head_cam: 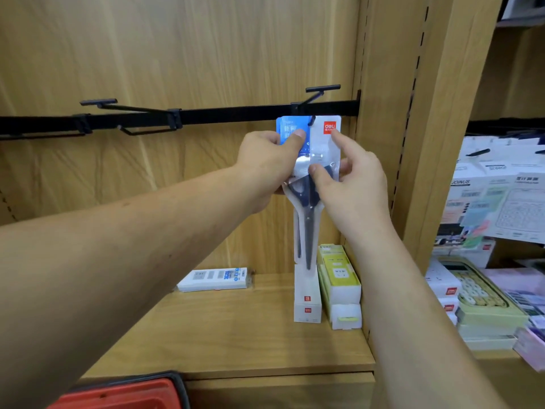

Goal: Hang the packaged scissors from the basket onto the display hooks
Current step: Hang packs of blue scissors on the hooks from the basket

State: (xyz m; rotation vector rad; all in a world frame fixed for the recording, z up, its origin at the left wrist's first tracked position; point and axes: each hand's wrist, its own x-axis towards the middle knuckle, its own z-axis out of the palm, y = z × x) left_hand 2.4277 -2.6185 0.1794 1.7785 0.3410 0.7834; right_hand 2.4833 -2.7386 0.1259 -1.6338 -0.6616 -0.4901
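1. Task item: flat clear-plastic blister pack with blue-and-white card header and dark-handled scissors inside [308,184], held up against the wood-grain back panel [177,54], its header right at the black metal display hook [312,97] on the black horizontal rail [236,113]. Hook tip looks to be through or at the header hole; can't tell if fully seated.
2. Left hand [265,169]: grip pinching the pack's left edge, thumb on the blue header, fingers behind.
3. Right hand [351,178]: grip pinching the right side, thumb on the front near the scissor handles, index finger up by the red logo.
4. Handling judgement: light and thin. Card header is stiffish but bends; plastic is smooth and a bit slippery. Weight sits low in the blades, so it will swing once let go. Not fragile.
5. Best hold: upper header, both sides of the hole, so the hole stays square to the hook.
6. Other hooks [98,102] further left on the rail are bare.
7. Below: wooden shelf [236,335] with white boxed items [216,278] and yellow-green boxes [339,278]. Red basket with black rim [124,391] at bottom edge, contents not visible.
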